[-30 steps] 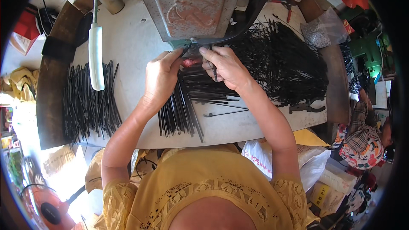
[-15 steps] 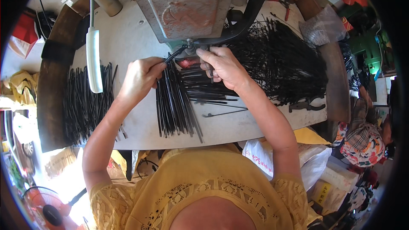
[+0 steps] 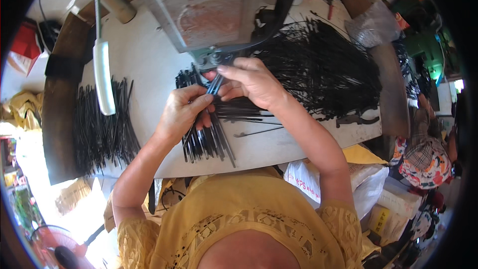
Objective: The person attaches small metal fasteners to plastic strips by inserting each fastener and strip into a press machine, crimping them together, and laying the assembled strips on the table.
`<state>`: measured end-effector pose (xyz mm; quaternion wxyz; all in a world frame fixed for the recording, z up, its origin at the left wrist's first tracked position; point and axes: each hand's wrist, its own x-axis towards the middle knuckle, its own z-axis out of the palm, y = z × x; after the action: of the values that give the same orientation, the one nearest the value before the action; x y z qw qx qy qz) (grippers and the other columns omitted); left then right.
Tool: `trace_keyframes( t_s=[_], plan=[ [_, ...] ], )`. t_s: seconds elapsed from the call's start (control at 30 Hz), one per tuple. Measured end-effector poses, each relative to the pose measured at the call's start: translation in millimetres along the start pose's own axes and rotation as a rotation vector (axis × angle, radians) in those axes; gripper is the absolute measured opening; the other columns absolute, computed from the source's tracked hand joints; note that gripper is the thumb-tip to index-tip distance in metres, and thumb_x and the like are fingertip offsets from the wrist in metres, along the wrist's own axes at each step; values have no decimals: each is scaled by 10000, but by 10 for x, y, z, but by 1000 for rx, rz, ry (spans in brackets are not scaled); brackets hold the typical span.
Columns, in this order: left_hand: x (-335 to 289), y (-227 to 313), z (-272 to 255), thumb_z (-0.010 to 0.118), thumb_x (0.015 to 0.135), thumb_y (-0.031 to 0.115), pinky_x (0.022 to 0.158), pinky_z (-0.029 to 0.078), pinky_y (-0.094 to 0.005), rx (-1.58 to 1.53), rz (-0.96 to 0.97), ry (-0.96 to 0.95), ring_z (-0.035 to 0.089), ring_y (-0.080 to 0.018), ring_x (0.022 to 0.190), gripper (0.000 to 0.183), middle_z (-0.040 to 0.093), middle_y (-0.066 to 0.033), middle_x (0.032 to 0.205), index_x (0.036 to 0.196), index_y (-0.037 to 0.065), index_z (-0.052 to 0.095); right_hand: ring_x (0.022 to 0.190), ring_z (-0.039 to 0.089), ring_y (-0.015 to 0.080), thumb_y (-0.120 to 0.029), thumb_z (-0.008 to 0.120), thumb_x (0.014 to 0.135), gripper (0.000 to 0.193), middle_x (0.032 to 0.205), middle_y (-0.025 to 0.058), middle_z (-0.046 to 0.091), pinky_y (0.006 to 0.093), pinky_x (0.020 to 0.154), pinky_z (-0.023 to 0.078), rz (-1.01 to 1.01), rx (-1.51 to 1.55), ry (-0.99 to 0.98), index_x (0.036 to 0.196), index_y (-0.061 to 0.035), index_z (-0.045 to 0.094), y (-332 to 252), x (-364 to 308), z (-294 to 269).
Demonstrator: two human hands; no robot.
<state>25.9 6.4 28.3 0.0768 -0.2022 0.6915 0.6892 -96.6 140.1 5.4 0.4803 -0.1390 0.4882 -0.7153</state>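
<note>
My left hand and my right hand meet just below the grey metal machine and together pinch a thin black strip at its jaw. Directly under my hands a small bundle of black strips lies on the white table. A big tangled heap of the same black strips spreads to the right of my right hand. My forearms come up from the lower edge over a yellow top.
Another pile of black strips lies at the table's left end. A white-handled lever hangs down over it. A dark metal tool rests near the right front edge. White sacks and a seated person are at the right.
My left hand swung out to the left half a second ago and has come back to the machine, meeting my right hand on a strip. My right hand stayed at the jaw.
</note>
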Motion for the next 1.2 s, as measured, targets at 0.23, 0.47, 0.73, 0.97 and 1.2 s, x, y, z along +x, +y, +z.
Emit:
trace_keyframes(
  t_s=[0.23,0.47,0.73,0.97,1.2],
  plan=[
    [19,25,-16,508,844,126,351,294,-186,-114,-58,-24,442,-82,427,143,545,-73,668,794,-7,526,672,610,205,-136,553,823,233,884,139,573,297,601,535,-12,142,-68,942,62,524,72,3,-73],
    [40,30,127,545,803,57,332,281,-182,264,123,127,416,-44,398,91,543,-36,596,747,-15,548,701,618,237,-88,551,807,206,859,165,583,315,627,543,-33,198,-15,923,80,529,34,-102,-132],
    [57,-48,159,624,678,-2,637,457,-312,714,561,350,570,-256,727,357,572,-140,867,1015,-40,513,693,623,232,-110,579,789,254,869,163,603,324,628,543,-88,174,-35,963,69,534,14,-54,-182],
    [18,-52,374,635,762,186,563,449,-243,-76,194,68,571,-152,648,285,599,-113,807,944,-22,565,745,627,276,-66,528,811,194,856,193,595,340,659,544,-250,306,235,918,96,522,-45,99,-352],
    [516,-155,40,580,814,236,455,365,-227,-798,-32,191,515,-133,521,245,580,-90,655,825,-6,547,808,613,284,-93,499,841,203,866,195,591,364,721,529,-187,273,222,950,77,517,-9,157,-314]
  ],
)
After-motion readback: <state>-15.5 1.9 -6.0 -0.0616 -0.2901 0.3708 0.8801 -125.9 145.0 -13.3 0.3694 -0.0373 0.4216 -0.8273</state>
